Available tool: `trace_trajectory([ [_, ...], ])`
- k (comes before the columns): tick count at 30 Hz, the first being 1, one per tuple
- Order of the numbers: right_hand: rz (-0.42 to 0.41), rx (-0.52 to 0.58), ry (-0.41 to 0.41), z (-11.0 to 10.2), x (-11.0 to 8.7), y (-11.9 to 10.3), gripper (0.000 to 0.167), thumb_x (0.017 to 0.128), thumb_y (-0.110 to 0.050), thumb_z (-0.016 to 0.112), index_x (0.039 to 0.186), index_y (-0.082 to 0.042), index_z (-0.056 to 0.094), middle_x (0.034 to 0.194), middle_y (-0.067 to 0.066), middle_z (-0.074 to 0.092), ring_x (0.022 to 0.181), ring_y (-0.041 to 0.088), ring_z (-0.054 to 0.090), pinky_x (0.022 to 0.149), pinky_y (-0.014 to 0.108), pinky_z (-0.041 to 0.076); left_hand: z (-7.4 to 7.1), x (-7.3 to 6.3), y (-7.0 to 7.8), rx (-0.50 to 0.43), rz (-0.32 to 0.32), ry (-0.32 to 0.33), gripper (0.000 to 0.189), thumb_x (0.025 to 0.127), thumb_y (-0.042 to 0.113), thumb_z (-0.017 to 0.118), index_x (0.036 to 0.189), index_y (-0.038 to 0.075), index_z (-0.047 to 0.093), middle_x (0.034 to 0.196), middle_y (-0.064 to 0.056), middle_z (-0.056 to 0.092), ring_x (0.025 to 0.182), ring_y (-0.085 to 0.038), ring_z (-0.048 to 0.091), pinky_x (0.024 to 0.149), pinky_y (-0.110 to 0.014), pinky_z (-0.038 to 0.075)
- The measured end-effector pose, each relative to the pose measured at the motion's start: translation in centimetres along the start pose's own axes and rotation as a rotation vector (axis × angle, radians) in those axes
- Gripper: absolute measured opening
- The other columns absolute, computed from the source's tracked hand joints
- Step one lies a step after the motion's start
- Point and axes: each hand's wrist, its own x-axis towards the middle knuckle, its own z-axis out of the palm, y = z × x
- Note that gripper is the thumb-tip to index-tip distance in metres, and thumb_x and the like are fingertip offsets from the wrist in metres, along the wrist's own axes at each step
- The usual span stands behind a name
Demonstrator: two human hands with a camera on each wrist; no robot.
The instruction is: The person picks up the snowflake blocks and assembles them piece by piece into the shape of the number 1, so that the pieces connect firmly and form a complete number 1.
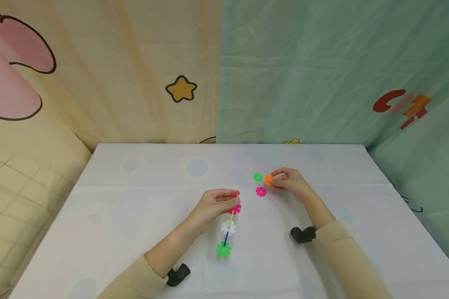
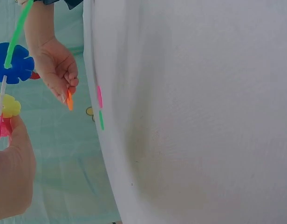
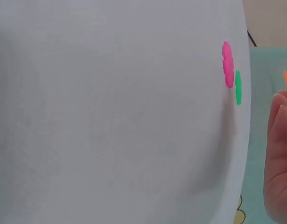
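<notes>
Cream curtain (image 1: 134, 62), green curtain (image 1: 303, 62) behind white tabletop (image 1: 134, 220); left fingers (image 1: 224, 193) pinch disc chain (image 1: 229, 227), right fingers (image 1: 281, 170) orange disc (image 1: 267, 180).

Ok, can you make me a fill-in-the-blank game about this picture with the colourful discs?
1. The right hand pinches a disc coloured ____.
2. The left hand holds a chain whose lowest disc in the head view is ____.
3. A loose green disc and a loose disc coloured ____ lie on the table.
4. The curtain shows a dark-outlined five-pointed ____.

Missing words: orange; green; pink; star.
</notes>
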Motion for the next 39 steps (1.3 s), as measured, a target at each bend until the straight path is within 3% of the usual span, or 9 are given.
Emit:
trace_trajectory([
  [7,-0.072,0.082,-0.064,0.6,-0.6,-1.1,0.034,0.087,-0.008,0.064,0.113,0.010,0.051,0.077,0.002,0.067,0.077,0.023,0.065,0.073,0.027,0.054,-0.1,0.0,0.0,0.009,-0.006,-0.009,0.038,0.088,0.016,0.065,0.119,-0.004,0.058,0.107,-0.013,0.065,0.092,-0.018,0.065,0.085,-0.029,0.050],
  [18,-0.107,0.066,-0.133,2.3,-1.9,-3.5,0.035,0.087,-0.013,0.065,0.114,0.006,0.053,0.083,0.011,0.069,0.077,0.030,0.065,0.081,0.043,0.052,0.1,0.1,0.1,0.020,-0.026,-0.011,0.040,0.088,0.019,0.065,0.119,-0.004,0.058,0.112,-0.016,0.064,0.093,-0.018,0.064,0.086,-0.030,0.050],
  [23,-0.136,0.079,-0.168,3.1,-2.9,-4.7,0.033,0.087,-0.014,0.066,0.113,0.003,0.055,0.083,0.017,0.068,0.078,0.039,0.062,0.079,0.041,0.053,0.0,0.1,0.1,0.009,-0.029,-0.010,0.040,0.088,0.019,0.065,0.118,-0.006,0.058,0.108,-0.016,0.065,0.090,-0.016,0.065,0.086,-0.030,0.050],
  [32,-0.176,0.109,-0.228,4.2,-3.8,-5.7,0.032,0.086,-0.013,0.067,0.111,0.004,0.057,0.078,0.010,0.069,0.069,0.023,0.064,0.076,0.041,0.052,0.1,0.0,0.1,0.011,-0.028,-0.032,0.040,0.088,0.021,0.066,0.117,-0.005,0.059,0.108,-0.014,0.066,0.089,-0.016,0.065,0.087,-0.030,0.049],
  [39,-0.186,0.134,-0.253,4.7,-4.3,-6.2,0.030,0.085,-0.009,0.067,0.109,0.005,0.057,0.077,0.013,0.068,0.068,0.023,0.064,0.074,0.035,0.054,0.2,0.1,0.0,0.014,-0.020,-0.036,0.039,0.088,0.020,0.066,0.117,-0.006,0.059,0.105,-0.015,0.067,0.088,-0.016,0.065,0.087,-0.031,0.049],
])
